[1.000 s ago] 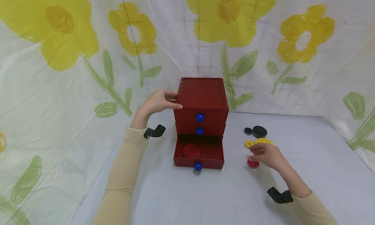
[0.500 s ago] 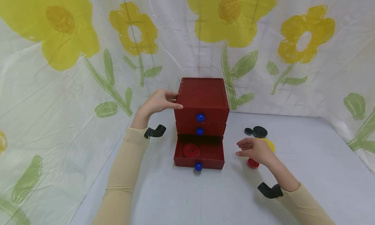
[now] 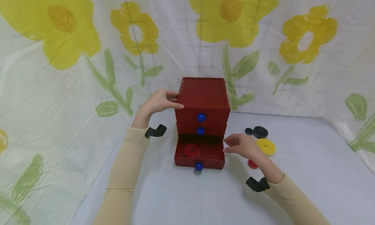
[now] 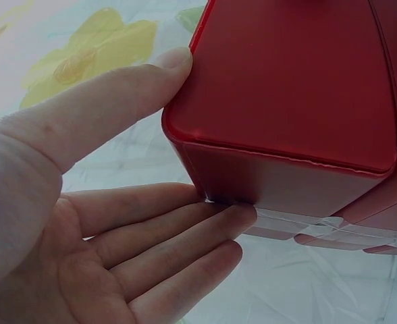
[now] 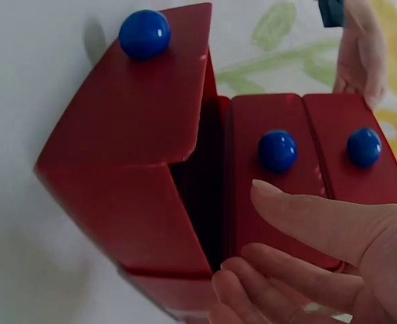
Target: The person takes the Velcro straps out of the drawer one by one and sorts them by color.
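Observation:
A red cabinet of small drawers (image 3: pixel 202 93) with blue knobs stands on the white tabletop. Its bottom drawer (image 3: pixel 211 151) is pulled out, and a red disc (image 3: pixel 191 150) lies in the left part. My left hand (image 3: pixel 161 100) touches the cabinet's upper left corner, thumb at the front edge and straight fingers along the side, as the left wrist view (image 4: pixel 138 223) shows. Beside the drawer's right wall is my right hand (image 3: pixel 241 145), its thumb and fingers spread apart. Nothing shows between them in the right wrist view.
Right of the cabinet lie a large yellow disc (image 3: pixel 266 147), a large black disc (image 3: pixel 260 132) and a small black one (image 3: pixel 249 131). A small red disc (image 3: pixel 252 164) is partly covered by my right hand. A flower-printed sheet (image 3: pixel 175 33) hangs behind.
My right hand has moved left from the discs to the drawer's right side, uncovering the large yellow disc. The small yellow ring is now out of sight. My left hand stays on the cabinet.

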A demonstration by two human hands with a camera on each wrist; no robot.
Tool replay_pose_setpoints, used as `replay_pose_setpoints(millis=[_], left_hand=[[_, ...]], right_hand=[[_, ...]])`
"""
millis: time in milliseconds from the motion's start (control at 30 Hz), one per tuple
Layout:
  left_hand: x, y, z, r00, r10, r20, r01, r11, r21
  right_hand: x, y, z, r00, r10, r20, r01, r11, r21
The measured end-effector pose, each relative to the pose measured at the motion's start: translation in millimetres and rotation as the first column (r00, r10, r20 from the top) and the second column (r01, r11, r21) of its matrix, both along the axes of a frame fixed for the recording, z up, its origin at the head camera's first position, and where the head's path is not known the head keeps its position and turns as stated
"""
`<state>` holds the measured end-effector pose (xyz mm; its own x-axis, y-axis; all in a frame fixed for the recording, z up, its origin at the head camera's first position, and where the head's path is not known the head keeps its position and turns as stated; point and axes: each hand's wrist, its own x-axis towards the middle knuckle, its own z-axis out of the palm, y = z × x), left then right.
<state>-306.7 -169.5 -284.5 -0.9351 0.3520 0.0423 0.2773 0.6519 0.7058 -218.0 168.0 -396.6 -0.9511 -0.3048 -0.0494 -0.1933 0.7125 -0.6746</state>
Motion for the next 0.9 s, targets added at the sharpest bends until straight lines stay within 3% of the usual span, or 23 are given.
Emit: replay_pose_setpoints(millis=[567,900], left_hand=[[-0.2,0,-0.9,1.000,-0.011,-0.002,0.011,1.000,0.010],[-0.9,0,-1.2,1.000,-0.008,-0.012,0.008,1.000,0.016]], right_hand=[[-15.9,-51,-11.9,0.995,0.088,-0.044,-0.089,0.996,-0.021],[-23.8,-74,-24.0,0.989,0.144,-0.018,-0.144,0.989,-0.034]])
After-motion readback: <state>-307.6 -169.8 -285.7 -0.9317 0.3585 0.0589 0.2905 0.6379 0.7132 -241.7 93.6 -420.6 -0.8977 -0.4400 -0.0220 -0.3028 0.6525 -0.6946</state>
